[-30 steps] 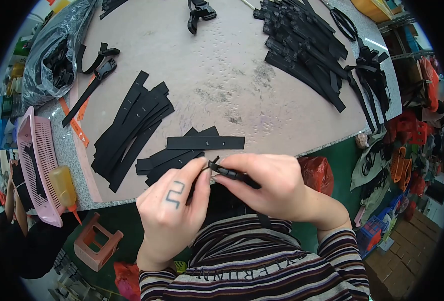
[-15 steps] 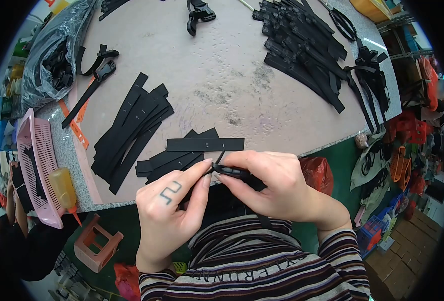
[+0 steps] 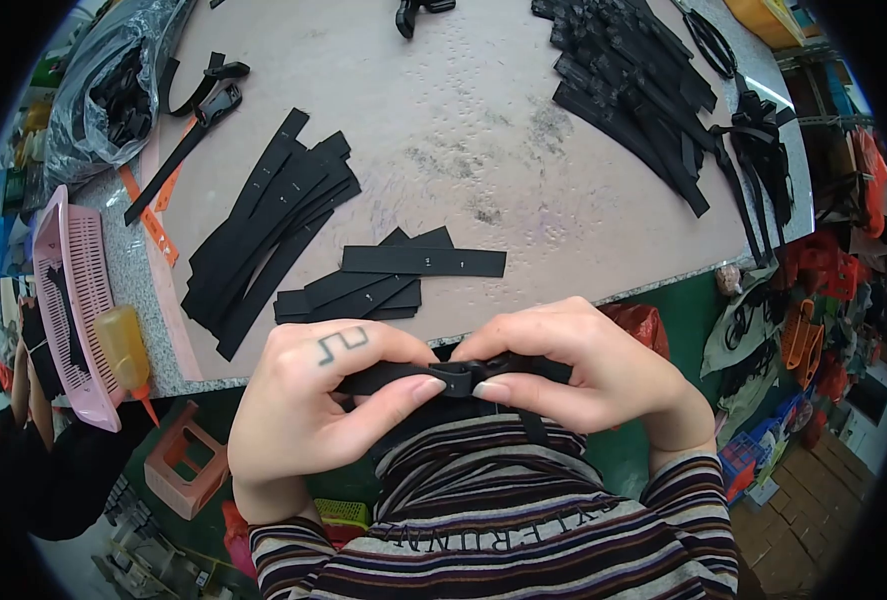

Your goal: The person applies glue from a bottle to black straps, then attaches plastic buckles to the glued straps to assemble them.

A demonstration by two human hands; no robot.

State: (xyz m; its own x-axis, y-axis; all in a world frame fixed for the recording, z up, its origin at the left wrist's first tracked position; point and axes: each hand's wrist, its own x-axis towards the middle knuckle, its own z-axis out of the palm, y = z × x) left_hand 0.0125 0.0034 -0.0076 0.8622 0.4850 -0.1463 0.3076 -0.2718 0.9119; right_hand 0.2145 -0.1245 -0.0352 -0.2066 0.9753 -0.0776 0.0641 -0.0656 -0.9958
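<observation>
The left hand (image 3: pixel 328 405) has its grip pinched on a black strap (image 3: pixel 455 382); the right hand (image 3: pixel 585 365) has its grip clamped on it too. The strap's folded loop lies between the fingertips, just off the near edge of the bench (image 3: pixel 168 368). Flat black strips (image 3: pixel 423 262) lie by that edge, a pink basket (image 3: pixel 88 250) stands at the left edge, and a stool (image 3: pixel 188 480) stands on the green floor (image 3: pixel 685 312).

Strap (image 3: pixel 457 383): black, as I see it
Left hand (image 3: pixel 308 400): dark angular line marking
Strips (image 3: pixel 423 261): black, small pale marks
Mat (image 3: pixel 333 70): pinkish grey, smudged dark
Shirt (image 3: pixel 523 500): dark, pale and brown stripes
Basket (image 3: pixel 87 240): pink
Bottle (image 3: pixel 123 348): amber yellow
</observation>
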